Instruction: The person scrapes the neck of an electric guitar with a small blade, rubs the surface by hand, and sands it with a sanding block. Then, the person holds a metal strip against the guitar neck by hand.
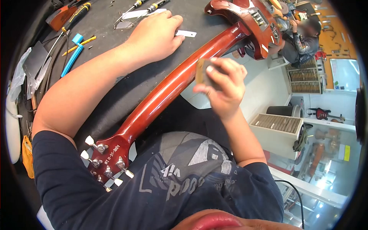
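Observation:
My right hand [226,86] grips a small tan-and-grey block [202,73] against the side of a glossy red-brown guitar neck [168,84]; the hand is slightly blurred. The guitar lies back up, with its body [258,27] at the top right and its headstock [111,155], bearing metal tuners and handwritten numbers, at the lower left. Beyond the neck, my left hand [157,36] rests on the dark bench with curled fingers, closed around a white strip [186,34] whose end sticks out beside the thumb. Its palm side is hidden.
On the bench [111,28] lie screwdrivers [78,14], a blue tool [72,59], a yellow pencil [78,46] and cables. A seated person [303,40] is at the upper right. A box of slatted pieces [276,130] and a glass case [322,161] stand on the right.

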